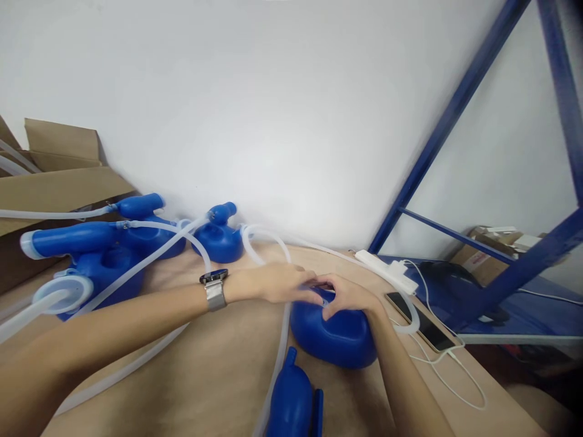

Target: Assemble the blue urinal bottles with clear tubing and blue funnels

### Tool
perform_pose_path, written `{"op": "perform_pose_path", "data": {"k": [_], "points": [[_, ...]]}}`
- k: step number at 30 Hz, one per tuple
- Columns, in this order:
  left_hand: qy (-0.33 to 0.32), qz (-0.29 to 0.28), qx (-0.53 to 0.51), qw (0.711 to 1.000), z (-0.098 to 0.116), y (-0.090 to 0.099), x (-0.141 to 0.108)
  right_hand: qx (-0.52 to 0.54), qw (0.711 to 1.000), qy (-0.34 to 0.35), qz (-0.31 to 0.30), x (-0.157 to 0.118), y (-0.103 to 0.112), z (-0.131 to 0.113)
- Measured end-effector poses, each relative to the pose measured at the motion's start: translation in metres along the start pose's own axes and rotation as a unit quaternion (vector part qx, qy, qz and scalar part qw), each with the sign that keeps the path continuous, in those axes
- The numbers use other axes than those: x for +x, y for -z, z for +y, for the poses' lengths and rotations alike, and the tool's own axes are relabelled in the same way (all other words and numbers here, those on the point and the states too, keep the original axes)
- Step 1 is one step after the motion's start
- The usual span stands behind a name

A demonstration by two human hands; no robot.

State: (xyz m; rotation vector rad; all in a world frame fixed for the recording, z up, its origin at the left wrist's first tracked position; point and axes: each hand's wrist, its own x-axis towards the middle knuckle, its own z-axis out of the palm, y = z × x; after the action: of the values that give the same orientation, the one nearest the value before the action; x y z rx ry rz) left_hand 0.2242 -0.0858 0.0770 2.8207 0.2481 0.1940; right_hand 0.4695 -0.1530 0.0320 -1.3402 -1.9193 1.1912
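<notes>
A blue plastic bottle (334, 337) with a rounded body stands on the table in front of me. My left hand (289, 283) reaches across from the left, its fingers closed at the bottle's top. From the other side, my right hand (348, 295) curls its thumb and fingers round the same top part. Between the fingers, the bottle's opening and whatever is on it are mostly hidden. Nearer to me lies a separate blue part (291, 397) with a narrow spout, cut off by the bottom edge. A translucent hose (281, 349) runs beside it.
Several more blue bottles (218, 240) with translucent hoses stand at the left, by a cardboard box (64, 188). At the right are a white power strip (387, 270), a phone (426, 325) and white cables. A blue metal frame (437, 133) rises there, against the white wall (255, 109).
</notes>
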Motion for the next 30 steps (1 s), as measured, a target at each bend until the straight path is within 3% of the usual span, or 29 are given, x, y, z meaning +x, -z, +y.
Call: {"op": "perform_pose_path", "data": {"k": [5,13,30], "points": [[-0.013,0.018,-0.029,0.999,-0.004,-0.016,0.000,0.030,0.998,0.049,-0.032,-0.001,-0.002,-0.003],[-0.019,0.039,-0.108,0.993,-0.013,-0.017,-0.005,0.008,0.998,0.060,-0.018,-0.001,-0.006,-0.009],[0.122,0.098,-0.095,0.983,-0.005,-0.039,0.021,0.017,0.998,0.056,-0.018,0.005,-0.007,0.001]]}}
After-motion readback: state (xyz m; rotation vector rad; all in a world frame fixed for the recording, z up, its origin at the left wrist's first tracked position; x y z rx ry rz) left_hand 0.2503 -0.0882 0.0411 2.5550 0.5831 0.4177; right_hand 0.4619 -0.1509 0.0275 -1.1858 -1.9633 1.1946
